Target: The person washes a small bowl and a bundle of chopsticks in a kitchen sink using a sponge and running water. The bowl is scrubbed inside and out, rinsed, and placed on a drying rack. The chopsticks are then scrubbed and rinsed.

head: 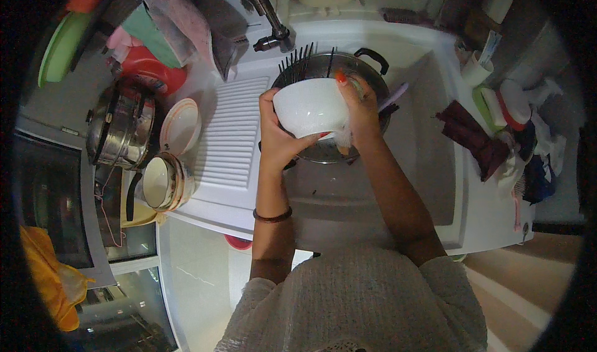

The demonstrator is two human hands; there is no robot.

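Observation:
A white bowl (310,107) is tilted on its side between my two hands, its outer wall facing me. My left hand (275,133) grips it from the left, the thumb along its foot. On the right, my right hand (361,102) holds the bowl's side, with a pale mesh-like scrubber (344,138) showing under the palm. Below the bowl stands a metal pot (368,65) with black handles, inside the sink. Several dark chopsticks (303,63) lean on the pot's far rim. A purple handle (396,93) sticks out past its right side.
A faucet (277,35) rises behind the pot. Left of the sink (419,165) is a ribbed drainboard (233,133), with stacked bowls (158,182), another bowl (179,130) and a steel pot (123,128) beside it. A dark red cloth (475,140) lies on the right ledge.

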